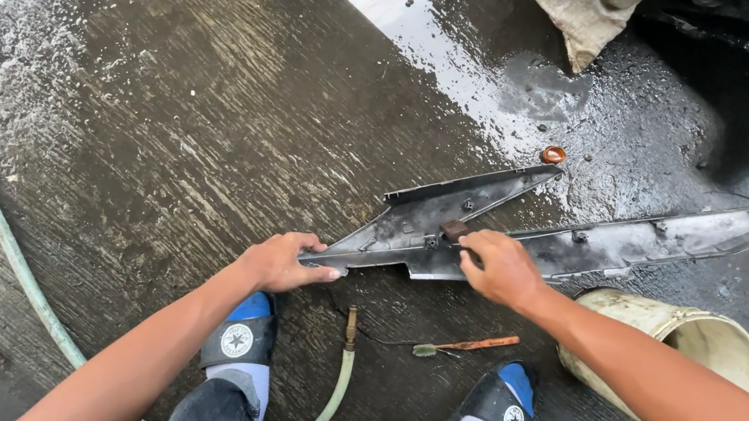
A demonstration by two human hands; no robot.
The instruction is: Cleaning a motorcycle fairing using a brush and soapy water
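I see the long dark-grey plastic fairing panel [532, 237] lying on the wet concrete floor [159, 103], long axis running up-right from my left hand [285, 262], whose grip clasps its near tip, while my right hand [499, 267] presses a small dark pad [454, 230] onto its middle.

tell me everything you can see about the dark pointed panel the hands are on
The dark panel is a long, forked, glossy black piece, plastic by the look, wet and grimy, with small bolts near its middle. It lies on the wet concrete floor. The left hand grips its near tip; the right hand presses something small and dark against its middle.
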